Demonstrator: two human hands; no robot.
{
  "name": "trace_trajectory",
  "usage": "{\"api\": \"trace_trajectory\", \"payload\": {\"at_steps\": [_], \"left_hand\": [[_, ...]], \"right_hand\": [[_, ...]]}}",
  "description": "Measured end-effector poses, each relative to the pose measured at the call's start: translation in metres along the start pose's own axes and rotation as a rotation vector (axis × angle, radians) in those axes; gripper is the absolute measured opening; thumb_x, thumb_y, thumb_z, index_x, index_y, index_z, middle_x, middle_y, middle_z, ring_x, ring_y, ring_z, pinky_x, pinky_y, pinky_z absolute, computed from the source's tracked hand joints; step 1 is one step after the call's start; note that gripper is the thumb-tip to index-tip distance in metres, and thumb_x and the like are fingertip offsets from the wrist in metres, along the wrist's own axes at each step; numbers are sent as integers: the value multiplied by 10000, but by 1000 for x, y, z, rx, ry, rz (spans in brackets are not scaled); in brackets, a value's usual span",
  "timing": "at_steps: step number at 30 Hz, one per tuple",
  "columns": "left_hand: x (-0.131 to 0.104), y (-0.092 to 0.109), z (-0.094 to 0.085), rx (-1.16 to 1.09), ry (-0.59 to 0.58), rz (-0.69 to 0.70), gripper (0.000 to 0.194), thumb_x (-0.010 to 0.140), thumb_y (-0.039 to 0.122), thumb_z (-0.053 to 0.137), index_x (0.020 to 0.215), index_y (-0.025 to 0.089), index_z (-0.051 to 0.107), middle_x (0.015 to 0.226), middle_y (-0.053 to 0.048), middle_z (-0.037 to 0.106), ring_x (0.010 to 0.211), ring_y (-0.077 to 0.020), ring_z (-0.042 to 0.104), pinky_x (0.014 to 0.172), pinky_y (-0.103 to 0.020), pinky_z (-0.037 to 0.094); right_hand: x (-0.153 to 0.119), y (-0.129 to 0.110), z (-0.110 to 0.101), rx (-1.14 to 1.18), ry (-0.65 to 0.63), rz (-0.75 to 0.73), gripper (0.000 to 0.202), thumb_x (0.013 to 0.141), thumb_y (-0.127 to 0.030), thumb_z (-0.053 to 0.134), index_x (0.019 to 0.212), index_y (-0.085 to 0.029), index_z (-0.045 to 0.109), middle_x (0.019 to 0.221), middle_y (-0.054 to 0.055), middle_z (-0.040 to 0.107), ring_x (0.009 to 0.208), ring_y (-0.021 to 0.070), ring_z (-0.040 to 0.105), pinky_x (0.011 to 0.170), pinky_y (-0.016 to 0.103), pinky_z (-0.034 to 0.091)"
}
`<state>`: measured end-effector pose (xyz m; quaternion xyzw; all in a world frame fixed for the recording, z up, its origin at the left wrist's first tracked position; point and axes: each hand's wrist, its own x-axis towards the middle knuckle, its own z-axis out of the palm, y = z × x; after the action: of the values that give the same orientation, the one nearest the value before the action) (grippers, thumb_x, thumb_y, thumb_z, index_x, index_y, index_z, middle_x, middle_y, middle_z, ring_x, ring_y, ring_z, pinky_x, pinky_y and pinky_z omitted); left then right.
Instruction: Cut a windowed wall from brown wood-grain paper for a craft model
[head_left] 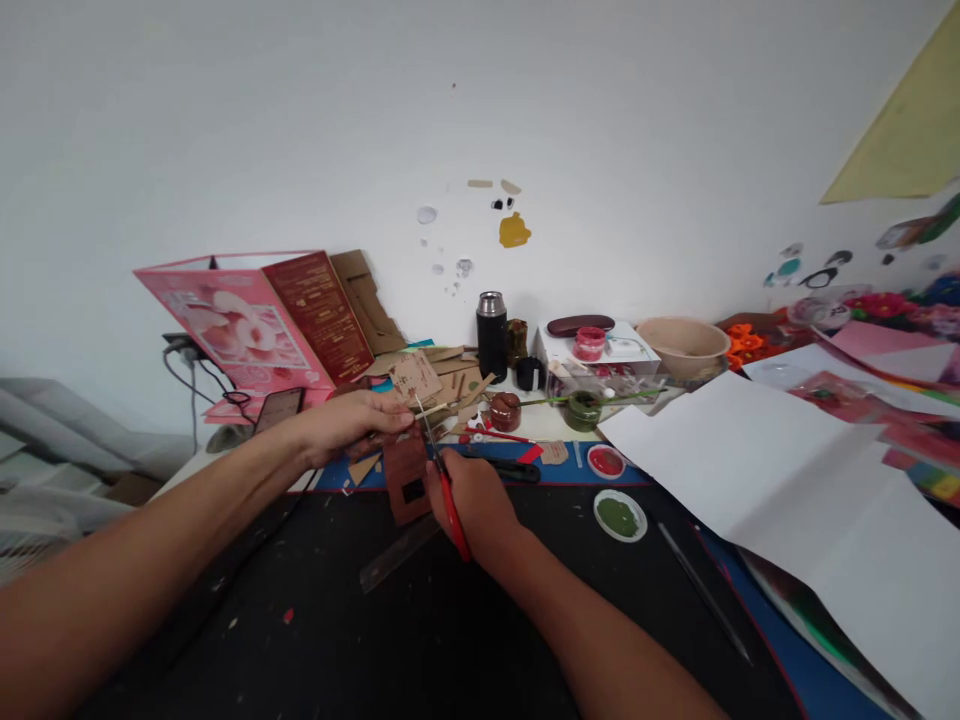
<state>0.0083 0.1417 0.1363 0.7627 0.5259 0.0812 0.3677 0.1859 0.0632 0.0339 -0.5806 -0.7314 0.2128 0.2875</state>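
Observation:
Red-handled scissors (454,515) are in my right hand (476,500), its fingers wrapped round the handles. Their blades point up and away, towards my left fingertips. My left hand (367,415) is closed in a pinch on a thin, pale strip (429,410), whose free end reaches to the right by the blades. Whether the blades touch the strip I cannot tell. Just below my left fingers is a brown-painted cardboard piece (405,465) with a small rectangular hole. A clear ruler (397,555) lies on the black mat (315,620) under my hands.
Paint lids, one green (620,516) and one red (606,461), sit right of my hands. Behind stand a black flask (492,340), paint jars (505,410) and cardboard scraps (415,375). A pink box (240,330) is at left; white paper sheets (765,460) cover the right side.

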Motion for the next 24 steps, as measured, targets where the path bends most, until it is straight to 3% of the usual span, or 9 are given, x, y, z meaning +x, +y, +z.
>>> {"api": "trace_trajectory", "payload": {"at_steps": [2,5,8,11,15,20,24], "left_hand": [[4,1,0,33,13,4,528,801,704,535,742,193,653,511,31,452,433,-119,343,427,-257,290],[7,6,4,142,112,40,429,861,580,553,789,192,722,626,-13,621,560,-149,519,545,-259,398],[2,9,16,273,271,75,348,903,487,555,946,221,776,909,-57,773,855,-219,668,737,-292,472],[-7,9,30,387,425,69,389,950,462,515,1119,226,773,1172,-108,776,1096,-302,674,848,-350,471],[-14,6,43,670,565,76,384,1025,393,438,1218,277,750,1253,-52,773,1110,-266,712,796,-323,492],[-13,-1,44,846,580,68,366,1020,330,461,1249,289,744,1199,-70,786,971,-273,751,669,-328,495],[-15,-10,39,945,582,154,407,991,251,511,1351,324,686,1256,-65,766,990,-272,747,641,-324,482]], "right_hand": [[1,2,0,4,3,3,250,1057,-322,499,1001,-171,690,848,123,780,765,233,723,652,304,335],[5,4,-3,11,15,4,267,1068,-310,478,987,-165,687,862,127,782,787,230,724,666,294,354],[8,7,-8,16,31,-1,255,1064,-297,487,971,-167,685,869,123,782,781,220,717,682,289,364],[9,9,-10,28,43,-10,235,1055,-303,509,959,-179,684,844,103,776,759,211,705,687,286,366],[8,9,-10,53,41,-33,204,1037,-294,533,946,-188,682,822,90,768,760,207,702,676,277,363],[5,8,-10,71,42,-47,216,1034,-319,541,920,-192,673,808,94,762,763,216,708,668,276,369],[4,8,-10,88,41,-51,270,1020,-430,586,915,-196,672,829,102,764,769,223,704,682,282,382]]}}
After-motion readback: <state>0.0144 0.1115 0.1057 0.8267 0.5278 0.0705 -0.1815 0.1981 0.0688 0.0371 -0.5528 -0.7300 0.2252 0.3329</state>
